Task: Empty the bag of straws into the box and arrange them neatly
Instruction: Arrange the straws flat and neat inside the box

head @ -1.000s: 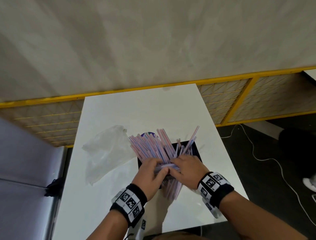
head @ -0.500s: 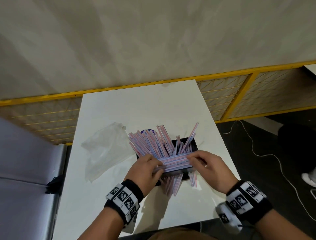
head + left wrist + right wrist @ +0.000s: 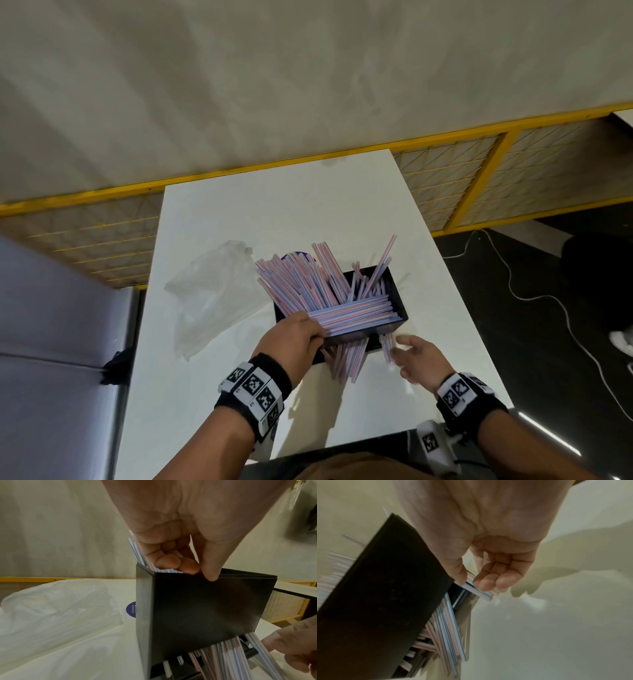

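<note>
An empty clear bag (image 3: 209,294) lies crumpled on the left of a white table (image 3: 291,198). Just right of it stands a black box (image 3: 399,301) crammed with pink-and-blue straws (image 3: 301,284), some fanning up and left, some spilling from the slot at its near foot. The left hand (image 3: 291,339) grips a level bundle (image 3: 359,317) across the box's near rim. The right hand (image 3: 416,359), blurred at the near right corner, pinches a few straws between thumb and fingers.

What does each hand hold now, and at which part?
The left hand grips the horizontal straw bundle at its left end. The right hand pinches a few straws near their ends, beside the box.
</note>
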`<state>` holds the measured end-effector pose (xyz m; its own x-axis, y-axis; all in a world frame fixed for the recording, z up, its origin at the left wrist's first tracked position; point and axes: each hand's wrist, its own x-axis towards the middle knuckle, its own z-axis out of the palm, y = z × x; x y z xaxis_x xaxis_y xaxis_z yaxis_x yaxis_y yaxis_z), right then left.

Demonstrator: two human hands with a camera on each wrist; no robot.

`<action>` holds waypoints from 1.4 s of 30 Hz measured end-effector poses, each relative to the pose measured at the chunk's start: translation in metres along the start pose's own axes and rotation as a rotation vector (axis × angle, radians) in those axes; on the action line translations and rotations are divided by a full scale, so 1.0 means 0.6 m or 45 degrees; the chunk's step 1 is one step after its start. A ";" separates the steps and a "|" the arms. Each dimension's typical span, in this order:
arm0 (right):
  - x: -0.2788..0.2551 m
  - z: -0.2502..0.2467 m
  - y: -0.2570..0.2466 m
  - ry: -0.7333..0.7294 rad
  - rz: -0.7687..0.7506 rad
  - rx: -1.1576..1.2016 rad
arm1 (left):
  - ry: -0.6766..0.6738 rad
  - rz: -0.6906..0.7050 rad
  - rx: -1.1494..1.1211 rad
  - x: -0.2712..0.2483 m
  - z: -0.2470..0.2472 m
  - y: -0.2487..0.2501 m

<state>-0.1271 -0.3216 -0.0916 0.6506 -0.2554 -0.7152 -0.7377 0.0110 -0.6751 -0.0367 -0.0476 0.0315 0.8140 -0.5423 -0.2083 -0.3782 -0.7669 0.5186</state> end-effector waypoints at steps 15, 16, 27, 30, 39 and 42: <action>0.023 0.019 -0.001 0.064 -0.127 -0.413 | -0.035 -0.067 -0.032 0.003 -0.006 0.010; 0.020 0.015 -0.001 0.058 -0.143 -0.453 | -0.034 -0.067 -0.036 0.003 -0.006 0.011; 0.013 0.034 -0.023 0.049 -0.099 -0.297 | -0.020 -0.054 -0.048 0.001 -0.004 0.011; 0.017 0.033 -0.019 0.039 -0.164 -0.393 | -0.018 -0.059 -0.049 0.001 -0.003 0.010; 0.008 0.009 0.009 -0.047 -0.201 -0.540 | -0.024 -0.082 -0.070 0.004 -0.003 0.011; -0.006 -0.010 0.020 -0.117 -0.163 -0.601 | -0.036 -0.074 -0.066 0.005 -0.003 0.010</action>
<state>-0.1397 -0.3264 -0.0959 0.7388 -0.1400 -0.6592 -0.6382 -0.4594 -0.6177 -0.0357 -0.0532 0.0357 0.8208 -0.5073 -0.2626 -0.3064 -0.7789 0.5472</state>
